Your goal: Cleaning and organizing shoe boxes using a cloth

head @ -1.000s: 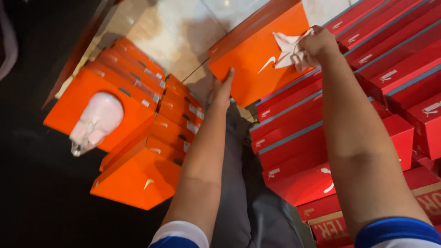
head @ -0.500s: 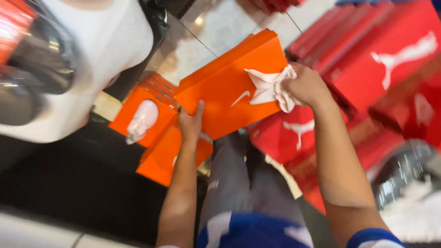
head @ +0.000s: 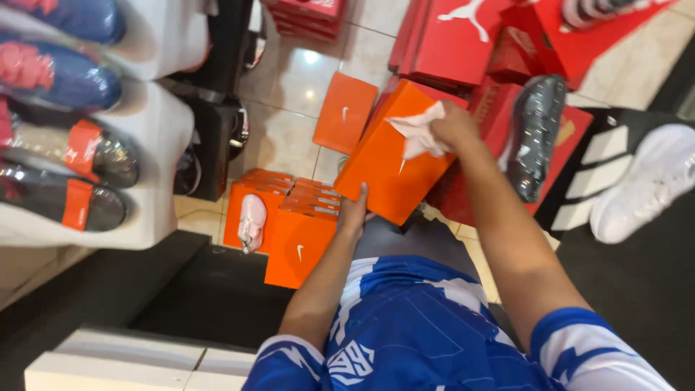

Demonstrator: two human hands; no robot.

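**Orange box lifted and wiped, seen from the head camera**

Since the earlier frame, the view has swung so that the white display shelving (head: 156,137) with wrapped shoes now fills the left side, and the large orange cardboard shoe box (head: 394,156) sits nearer the middle of the picture, held above the glossy tiled floor (head: 289,137). The left hand (head: 353,213) supports the box at its lower near edge; its fingers (head: 360,197) lie flat and extended against the cardboard rather than curled round it. The right hand (head: 452,127) rests on the upper face of the box, fingers closed on a crumpled white cloth (head: 418,134) that is pressed to the orange surface. The box is tilted, its far end higher than the end at the left hand.

Below the box stands a stack of smaller orange shoe boxes (head: 300,224), with a pale pink shoe (head: 252,221) lying on top at the left side. A separate flat orange lid or box (head: 345,112) lies on the floor just beyond. To the right are red shoe boxes (head: 463,36), a dark glittery shoe (head: 534,134) standing on one of them, and a white trainer (head: 648,185) on a black striped surface. The person's blue and white patterned shirt (head: 427,326) fills the lower edge.
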